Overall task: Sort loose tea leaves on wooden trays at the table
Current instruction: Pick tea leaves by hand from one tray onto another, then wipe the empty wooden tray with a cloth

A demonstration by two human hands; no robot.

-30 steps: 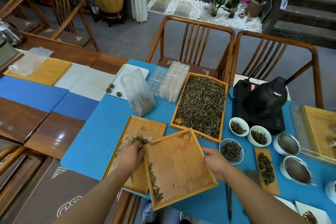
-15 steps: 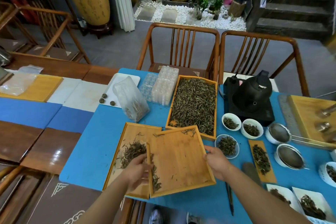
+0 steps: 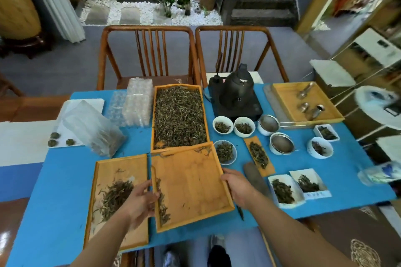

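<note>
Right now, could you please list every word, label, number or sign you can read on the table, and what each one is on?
No text can be read.
Strip label on the near white dish: dark marks, too blurred to read.
Blue-printed clear object at the table's right edge: motion-blurred, unreadable.
Kettle: pale mark near the lid, too small to tell whether it is text.
Wooden trays and tea bowls: no writing visible.

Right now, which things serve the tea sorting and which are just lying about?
In use: left hand, right hand, middle tray, left tray, its leaf pile, full tray.
Idle: kettle, strainers, plastic bag.
</note>
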